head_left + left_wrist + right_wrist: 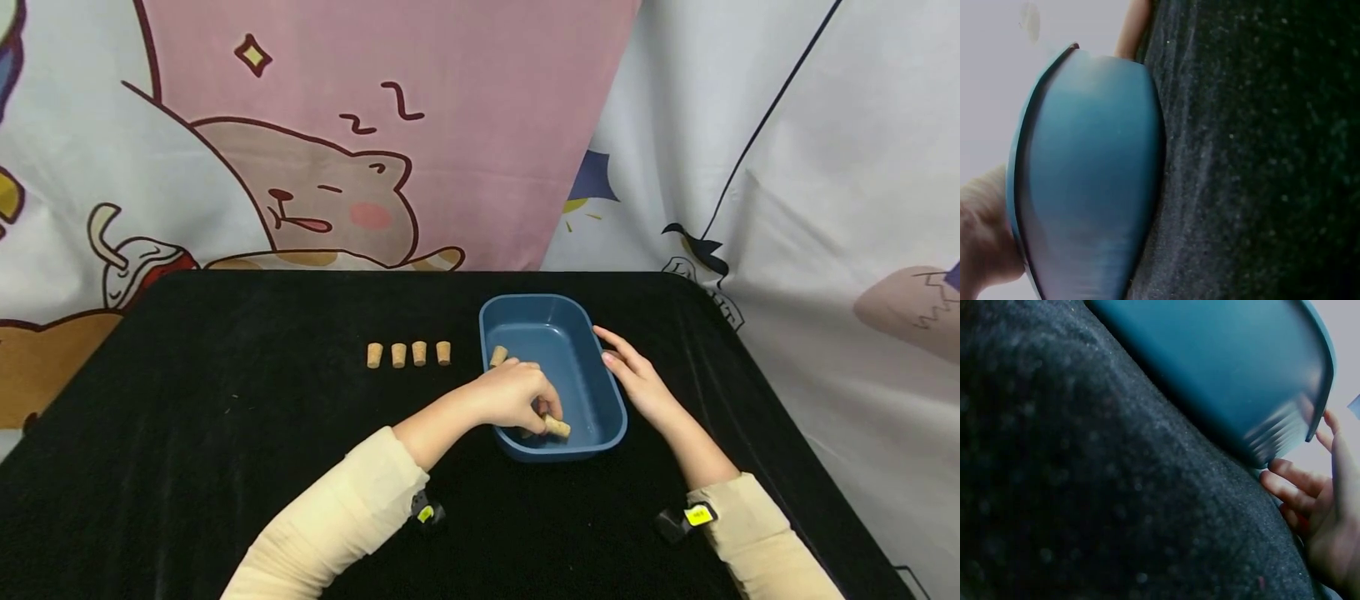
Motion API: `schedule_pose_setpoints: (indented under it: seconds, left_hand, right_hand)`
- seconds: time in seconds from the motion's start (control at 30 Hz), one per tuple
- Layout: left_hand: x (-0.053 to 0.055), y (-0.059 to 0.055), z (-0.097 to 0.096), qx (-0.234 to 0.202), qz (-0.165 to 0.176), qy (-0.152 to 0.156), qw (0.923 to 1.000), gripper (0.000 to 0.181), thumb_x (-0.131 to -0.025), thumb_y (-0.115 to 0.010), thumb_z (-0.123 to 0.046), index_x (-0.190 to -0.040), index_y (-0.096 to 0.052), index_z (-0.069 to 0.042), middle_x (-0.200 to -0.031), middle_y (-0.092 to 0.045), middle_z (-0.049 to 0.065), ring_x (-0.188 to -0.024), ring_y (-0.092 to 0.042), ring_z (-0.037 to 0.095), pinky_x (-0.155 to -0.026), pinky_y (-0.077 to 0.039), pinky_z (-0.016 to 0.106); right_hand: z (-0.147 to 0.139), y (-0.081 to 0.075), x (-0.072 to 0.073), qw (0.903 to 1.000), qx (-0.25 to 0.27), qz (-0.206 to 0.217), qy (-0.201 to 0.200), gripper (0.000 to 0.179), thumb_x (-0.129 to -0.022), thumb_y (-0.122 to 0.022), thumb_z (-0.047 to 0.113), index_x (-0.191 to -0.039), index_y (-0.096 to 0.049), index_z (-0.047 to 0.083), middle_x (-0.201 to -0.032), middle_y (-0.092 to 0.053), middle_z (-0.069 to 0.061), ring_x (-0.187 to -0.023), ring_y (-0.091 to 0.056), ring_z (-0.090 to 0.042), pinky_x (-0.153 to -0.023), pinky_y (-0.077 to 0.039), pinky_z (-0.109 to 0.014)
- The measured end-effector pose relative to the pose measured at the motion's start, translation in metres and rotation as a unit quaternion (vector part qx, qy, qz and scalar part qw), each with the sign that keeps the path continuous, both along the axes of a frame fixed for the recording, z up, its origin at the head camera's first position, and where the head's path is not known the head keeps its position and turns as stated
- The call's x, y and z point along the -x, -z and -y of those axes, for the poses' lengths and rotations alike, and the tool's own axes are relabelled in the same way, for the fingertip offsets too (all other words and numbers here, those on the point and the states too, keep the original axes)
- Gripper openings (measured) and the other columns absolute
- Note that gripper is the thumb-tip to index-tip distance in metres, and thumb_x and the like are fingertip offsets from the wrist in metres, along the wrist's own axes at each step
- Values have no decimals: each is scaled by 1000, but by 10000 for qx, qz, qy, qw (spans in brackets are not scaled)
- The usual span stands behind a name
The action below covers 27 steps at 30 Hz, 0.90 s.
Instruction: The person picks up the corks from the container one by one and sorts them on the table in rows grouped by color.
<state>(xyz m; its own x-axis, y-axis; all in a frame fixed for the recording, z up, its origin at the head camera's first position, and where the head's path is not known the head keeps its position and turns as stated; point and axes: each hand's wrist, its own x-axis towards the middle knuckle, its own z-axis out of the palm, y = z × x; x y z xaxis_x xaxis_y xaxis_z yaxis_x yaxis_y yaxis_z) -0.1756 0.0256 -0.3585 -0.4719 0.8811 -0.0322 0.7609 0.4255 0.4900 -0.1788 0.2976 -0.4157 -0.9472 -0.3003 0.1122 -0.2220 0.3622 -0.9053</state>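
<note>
A blue plastic bin [609, 400] stands on the black cloth. My left hand [517, 395] reaches over its left wall, and the thumb and fingers pinch a cork stopper [557, 426] low inside, near the front. Another cork [498, 356] leans by the bin's left wall, just behind the hand; part of one more shows under the fingers. Against the bin's right side rests my right hand [637, 379], its fingers extended; the right wrist view shows those fingers [1297, 487] at the bin's outer corner. In the left wrist view the bin's wall [1091, 169] hides the left fingertips.
Several corks [398, 355] stand upright in a row to the left of the bin. Black cloth [225, 417] covers the table, and a printed curtain [480, 133] hangs behind its far edge.
</note>
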Motion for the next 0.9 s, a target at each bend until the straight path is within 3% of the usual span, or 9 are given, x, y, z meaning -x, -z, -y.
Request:
schedule_pose_setpoints:
  seconds: [0.3,0.6,0.9]
  left_hand:
    - [0,-1,4,-604,417,28,9973,21,-83,-74,-20,-104,-73,-19,-88,-61,-15,-93,-53,16,-77,-37,22]
    - [-2,-6,10,-1350,695,131,9883,22,-84,-72,-14,-106,-72,-15,-92,-62,-12,-94,-52,22,-78,-38,25]
    - [-5,-15,23,-1954,738,-173,9778,23,-87,-68,-14,-110,-71,-13,-99,-62,-11,-96,-49,13,-86,-37,35]
  right_hand:
    - [2,1,-2,9999,13,-129,53,48,-105,-37,23,-150,-29,9,-133,-47,-29,-104,-57,-9,-81,-50,-30]
    - [2,-1,0,9999,-76,-61,69,49,-105,-37,26,-151,-27,12,-136,-45,-26,-108,-55,-11,-83,-49,-32]
    - [2,0,0,9999,-71,-63,102,49,-105,-37,27,-150,-28,11,-134,-47,-28,-105,-56,-10,-82,-50,-31]
